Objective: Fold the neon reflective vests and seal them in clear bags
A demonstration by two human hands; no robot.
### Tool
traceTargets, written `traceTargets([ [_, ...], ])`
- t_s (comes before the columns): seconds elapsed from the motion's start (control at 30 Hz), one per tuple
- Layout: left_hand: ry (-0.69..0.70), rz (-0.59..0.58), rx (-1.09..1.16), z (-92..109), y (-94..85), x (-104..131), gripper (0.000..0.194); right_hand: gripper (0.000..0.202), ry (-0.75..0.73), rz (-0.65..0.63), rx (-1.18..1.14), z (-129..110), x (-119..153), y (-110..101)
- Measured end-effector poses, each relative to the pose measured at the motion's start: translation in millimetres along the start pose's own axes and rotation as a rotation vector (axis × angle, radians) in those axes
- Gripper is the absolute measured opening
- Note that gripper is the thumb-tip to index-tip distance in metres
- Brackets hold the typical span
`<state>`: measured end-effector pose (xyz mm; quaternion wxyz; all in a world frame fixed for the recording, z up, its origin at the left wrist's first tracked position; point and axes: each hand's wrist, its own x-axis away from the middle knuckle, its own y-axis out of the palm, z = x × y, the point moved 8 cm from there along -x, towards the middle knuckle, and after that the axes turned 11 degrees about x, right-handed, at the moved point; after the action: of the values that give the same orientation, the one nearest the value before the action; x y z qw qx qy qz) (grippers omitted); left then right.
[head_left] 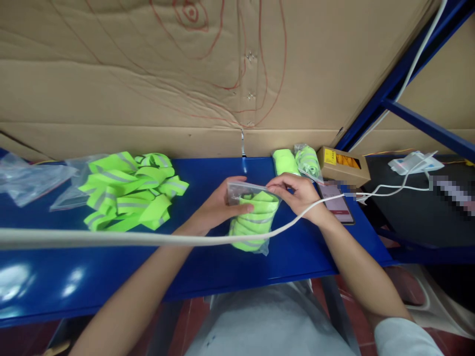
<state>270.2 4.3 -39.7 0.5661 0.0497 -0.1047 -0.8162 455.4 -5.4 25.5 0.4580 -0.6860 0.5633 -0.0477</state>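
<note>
A clear zip-top plastic bag (pixel 256 225) holds rolled neon-yellow strips with grey reflective bands, above the blue table (pixel 208 269). My left hand (pixel 224 205) grips the bag from its left side, the thumb lying across the front near the top. At the bag's top right corner, my right hand (pixel 297 195) pinches the edge between thumb and fingers. A loose heap of the same neon strips (pixel 129 193) lies to the left of my hands. Behind my right hand are a folded neon bundle (pixel 285 162) and another bagged neon roll (pixel 308 162).
Empty clear bags (pixel 37 180) lie at the far left. A cardboard box (pixel 345 165) with orange contents and a phone (pixel 337 205) sit on the right. A white cable (pixel 148 240) crosses in front of my arms. A cardboard wall (pixel 129 99) stands behind the table.
</note>
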Motion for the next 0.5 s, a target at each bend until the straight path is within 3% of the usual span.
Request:
traceTargets([
  [0.1, -0.085, -0.260, -0.054, -3, 17.9, 3, 0.067, 0.015, -0.080, 0.074, -0.005, -16, 3, -6],
  [0.17, 0.021, -0.338, -0.191, 9, 26.2, 9, 0.054, 0.022, -0.101, 0.076, -0.039, -21, 4, -7],
  [0.23, 0.254, -0.267, -0.414, 28, 28.5, 16, 0.042, 0.038, -0.042, 0.081, -0.131, -13, 3, -9],
  [0.33, 0.628, -0.173, -0.713, 42, 38.7, 42, 0.025, 0.070, 0.238, 0.109, -0.297, 26, 1, -8],
  [0.43, 0.915, -0.111, -0.873, 28, 45.3, 70, 0.022, 0.077, 0.512, -0.019, -0.384, 58, 6, 9],
  [0.5, 0.877, -0.044, -0.850, 8, 37.2, 72, 0.021, 0.078, 0.531, -0.227, -0.501, 55, 11, 29],
])
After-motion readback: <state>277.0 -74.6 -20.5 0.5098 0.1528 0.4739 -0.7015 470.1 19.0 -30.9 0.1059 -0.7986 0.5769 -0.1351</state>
